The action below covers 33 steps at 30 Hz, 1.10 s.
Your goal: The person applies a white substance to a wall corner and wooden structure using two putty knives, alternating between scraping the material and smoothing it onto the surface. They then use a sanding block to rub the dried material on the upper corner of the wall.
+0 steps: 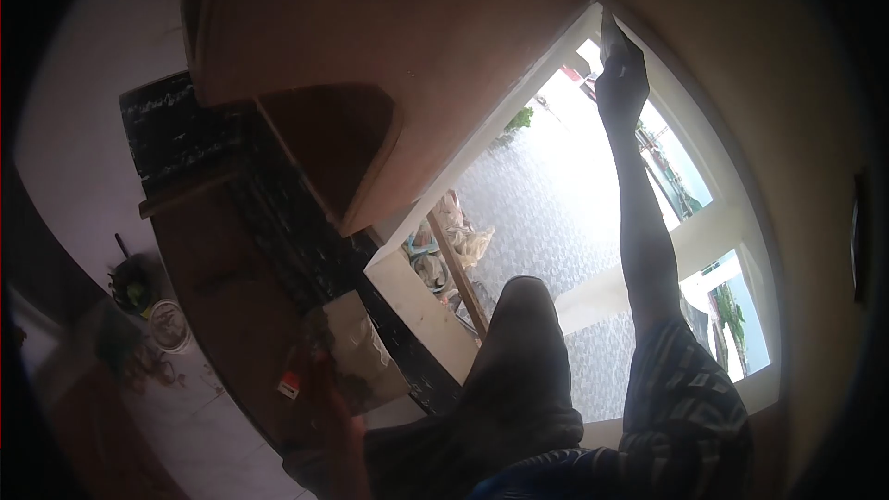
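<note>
My right arm stretches up to the top corner of the bright opening. There my right hand (622, 79) is closed on a pale, narrow tool (609, 35), whose tip is at the corner of the frame. Low on the left, in shadow, my left hand (324, 393) is closed at the edge of a square board (363, 352) with a whitish patch on it. A small red and white item (289, 384) shows beside the left hand; whether the hand touches it is unclear.
Brown stair-like surfaces (208, 259) and a black streaked slab (176, 134) lie on the left. Below them on the floor are a white bucket (169, 326) and a dark container (132, 287). Bags (449, 231) and a plank (456, 268) show through the opening, near my knee.
</note>
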{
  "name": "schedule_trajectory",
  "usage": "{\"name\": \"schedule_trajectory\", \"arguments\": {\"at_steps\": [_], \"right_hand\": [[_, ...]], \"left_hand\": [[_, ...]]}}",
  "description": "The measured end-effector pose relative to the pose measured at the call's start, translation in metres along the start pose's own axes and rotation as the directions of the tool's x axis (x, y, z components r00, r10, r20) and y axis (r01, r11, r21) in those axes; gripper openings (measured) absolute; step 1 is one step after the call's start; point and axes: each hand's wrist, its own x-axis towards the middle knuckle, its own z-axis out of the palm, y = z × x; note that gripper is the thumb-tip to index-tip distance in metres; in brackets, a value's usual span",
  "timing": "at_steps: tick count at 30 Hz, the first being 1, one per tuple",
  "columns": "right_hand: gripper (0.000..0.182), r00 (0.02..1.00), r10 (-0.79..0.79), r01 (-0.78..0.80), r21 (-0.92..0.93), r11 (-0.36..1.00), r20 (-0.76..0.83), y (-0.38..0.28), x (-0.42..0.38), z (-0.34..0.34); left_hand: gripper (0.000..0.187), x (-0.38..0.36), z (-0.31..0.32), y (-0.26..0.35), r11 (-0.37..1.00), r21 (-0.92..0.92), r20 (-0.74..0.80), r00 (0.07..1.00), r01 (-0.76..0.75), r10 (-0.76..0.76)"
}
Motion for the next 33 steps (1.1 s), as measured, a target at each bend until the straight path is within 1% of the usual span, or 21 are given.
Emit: {"name": "schedule_trajectory", "arguments": {"at_steps": [1,4,6,8,11,14,16,18,19,20,22,23,26,29,31,32,33], "right_hand": [[0.052,0.998,-0.049,0.048,-0.011,0.999,-0.035,0.008,0.001,0.003],[0.042,0.979,-0.14,0.149,0.057,0.987,-0.147,0.024,0.006,0.008],[0.032,0.995,0.072,-0.062,0.143,0.988,-0.064,0.026,0.003,0.007],[0.029,0.984,-0.055,0.072,0.098,0.993,-0.17,0.056,0.005,0.023],[0.029,0.988,-0.043,0.06,0.113,0.992,-0.15,0.062,0.005,0.024],[0.029,0.921,-0.307,0.32,0.018,0.947,-0.241,0.067,0.01,0.027],[0.028,0.917,-0.32,0.331,0.007,0.944,-0.238,0.057,0.013,0.025],[0.029,0.946,-0.249,0.267,0.065,0.961,-0.209,0.06,0.012,0.029],[0.029,0.968,-0.173,0.197,0.125,0.972,-0.179,0.065,0.012,0.036],[0.029,0.985,-0.098,0.123,0.181,0.976,-0.142,0.069,0.011,0.041],[0.031,0.976,-0.136,0.161,0.149,0.976,-0.17,0.069,0.011,0.043],[0.032,0.97,-0.156,0.182,0.133,0.974,-0.186,0.068,0.013,0.045],[0.04,0.938,-0.298,0.3,-0.017,0.954,-0.18,0.075,0.017,0.051],[0.051,0.953,-0.288,0.29,0.003,0.957,-0.099,0.071,0.015,0.051],[0.056,0.949,-0.302,0.3,-0.032,0.953,-0.089,0.073,0.013,0.056],[0.058,0.948,-0.307,0.304,-0.05,0.951,-0.083,0.073,0.011,0.058],[0.059,0.952,-0.303,0.302,-0.023,0.953,-0.045,0.071,0.012,0.054]], "left_hand": [[0.047,0.003,0.003,-0.01,1.0,-0.007,0.003,1.0,-0.018,0.018],[0.047,0.009,0.008,-0.037,1.0,-0.002,0.005,1.0,-0.022,0.022],[0.045,0.016,0.017,-0.055,0.999,-0.005,-0.024,0.999,-0.036,0.036],[0.045,0.019,0.029,-0.069,0.999,-0.008,-0.041,0.998,-0.046,0.045],[0.047,0.019,0.045,-0.086,0.998,-0.002,-0.051,0.997,-0.059,0.058],[0.048,0.018,0.06,-0.1,0.996,0.004,-0.052,0.995,-0.087,0.087],[0.047,0.018,0.064,-0.11,0.995,0.0,-0.045,0.994,-0.102,0.102],[0.046,0.019,0.064,-0.12,0.991,-0.02,-0.039,0.991,-0.129,0.128],[0.046,0.019,0.066,-0.124,0.989,-0.032,-0.036,0.989,-0.143,0.142],[0.048,0.017,0.067,-0.126,0.99,-0.006,-0.049,0.988,-0.144,0.144],[0.052,0.011,0.074,-0.126,0.988,0.039,-0.077,0.986,-0.147,0.15],[0.049,0.007,0.078,-0.125,0.987,0.013,-0.074,0.984,-0.16,0.16],[0.044,0.001,0.083,-0.124,0.982,-0.042,-0.079,0.98,-0.185,0.181],[0.044,-0.001,0.082,-0.13,0.98,-0.063,-0.092,0.979,-0.188,0.181],[0.043,-0.005,0.09,-0.127,0.976,-0.088,-0.091,0.977,-0.2,0.192],[0.043,-0.006,0.094,-0.126,0.976,-0.07,-0.091,0.976,-0.204,0.198],[0.042,-0.007,0.097,-0.124,0.976,-0.053,-0.092,0.975,-0.21,0.204]]}}
